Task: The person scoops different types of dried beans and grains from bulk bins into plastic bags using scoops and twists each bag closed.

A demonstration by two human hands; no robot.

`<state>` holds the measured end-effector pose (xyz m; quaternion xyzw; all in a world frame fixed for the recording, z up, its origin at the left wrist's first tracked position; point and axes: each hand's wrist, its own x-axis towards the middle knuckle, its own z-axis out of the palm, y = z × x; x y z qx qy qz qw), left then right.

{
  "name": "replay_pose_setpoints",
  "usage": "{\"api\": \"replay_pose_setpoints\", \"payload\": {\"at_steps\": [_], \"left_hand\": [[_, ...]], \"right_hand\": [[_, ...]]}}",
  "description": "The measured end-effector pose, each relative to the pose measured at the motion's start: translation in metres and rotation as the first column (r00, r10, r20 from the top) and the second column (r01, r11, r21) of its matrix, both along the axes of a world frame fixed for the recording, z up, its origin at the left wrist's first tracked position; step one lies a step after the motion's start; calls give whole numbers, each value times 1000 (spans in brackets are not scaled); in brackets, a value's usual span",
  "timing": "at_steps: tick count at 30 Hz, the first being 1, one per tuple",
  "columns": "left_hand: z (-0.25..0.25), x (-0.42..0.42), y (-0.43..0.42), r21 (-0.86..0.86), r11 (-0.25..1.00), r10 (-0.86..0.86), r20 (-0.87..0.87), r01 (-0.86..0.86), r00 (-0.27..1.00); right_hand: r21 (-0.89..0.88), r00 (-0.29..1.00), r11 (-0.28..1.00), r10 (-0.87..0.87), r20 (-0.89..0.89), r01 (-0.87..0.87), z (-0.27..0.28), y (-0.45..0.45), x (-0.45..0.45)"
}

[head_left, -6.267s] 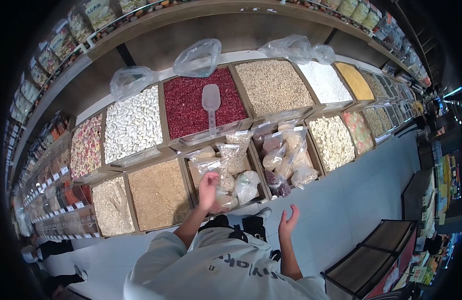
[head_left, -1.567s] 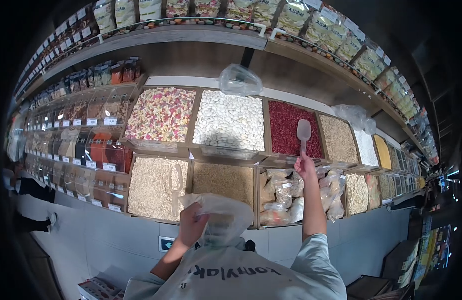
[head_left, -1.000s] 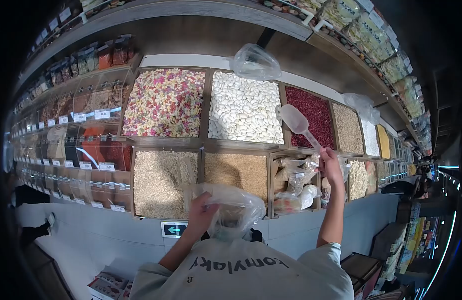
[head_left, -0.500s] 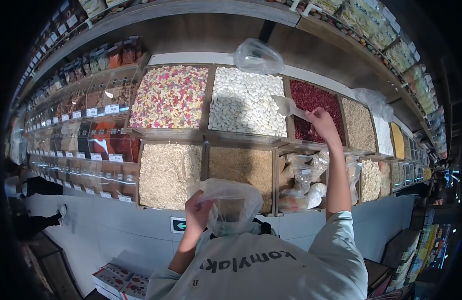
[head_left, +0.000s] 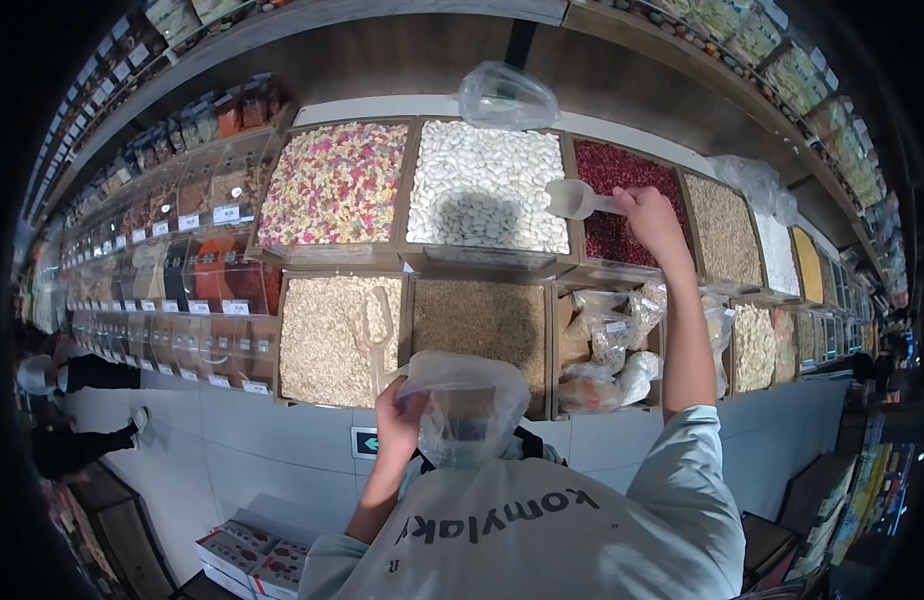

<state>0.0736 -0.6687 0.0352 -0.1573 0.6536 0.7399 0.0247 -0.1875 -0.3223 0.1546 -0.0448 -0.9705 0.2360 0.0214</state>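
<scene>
white beans (head_left: 482,170) beside deep red beans (head_left: 607,235)

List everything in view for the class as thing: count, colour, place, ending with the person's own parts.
scoop: one, translucent, right hand
open bag: one, clear, left hand
second scoop: one, pale, on flakes
white beans: one bin, back row
red beans: one bin, right of white
colourful pieces: one bin, left of white
brown grain: one bin, front
filled bags: several, mixed, front right
loose bags: several, clear, back ledge
lidded bins: many, clear, left
cartons: white-red, count unclear, lower left
sign: one, green-white, floor
hands: two, bare, centre
shirt: one, pale, bottom
</scene>
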Motion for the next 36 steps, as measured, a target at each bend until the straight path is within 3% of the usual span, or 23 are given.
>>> {"api": "replay_pose_setpoints", "payload": {"at_steps": [1, 3, 8, 10, 13, 17, 20, 27, 29, 31, 33, 36], "left_hand": [[1, -1, 0, -2, 1000, -5, 28, 5, 1000], [-4, -1, -3, -1, 1000, -19, 34, 19, 999], [-9, -4, -9, 12, 999, -46, 22, 46, 999], [-10, -2, -6, 66, 998, 20, 21, -21, 1000], [-9, -1, -9, 68, 998, -20, 53, 16, 998], [-9, -5, -10, 81, 996, -29, 21, 27, 999], [-13, -12, -13, 66, 997, -43, -16, 44, 999], [-17, -21, -10, 110, 992, -61, -23, 63, 998], [-14, -22, -8, 113, 991, -63, -32, 66, 998], [-7, -22, -6, 85, 996, -35, -5, 35, 999], [-17, -20, -7, 74, 997, -11, -21, 12, 1000], [-24, -17, -11, 67, 997, 28, -53, -24, 998]], "right_hand": [[3, 1000, 1000, -2, 5, 2, -3, 4, -6], [-111, 976, 994, 40, 213, -17, -8, 7, -20], [-342, 971, 938, 35, 236, 49, -35, -1, -45], [-487, 967, 865, 9, 253, 120, -47, 3, -51], [-549, 953, 809, -46, 298, 211, -56, 3, -46], [-728, 918, 605, -13, 397, 323, -99, 10, -38], [-674, 895, 661, 8, 446, 330, -113, -18, -25], [-716, 933, 650, 31, 359, 254, -149, -65, -29], [-823, 929, 485, 54, 366, 296, -155, -68, -25], [-818, 927, 491, 50, 371, 301, -152, -67, -17], [-893, 902, 241, 119, 415, 380, -156, -62, -10], [-916, 912, 192, 152, 381, 351, -165, -55, 3]]}}
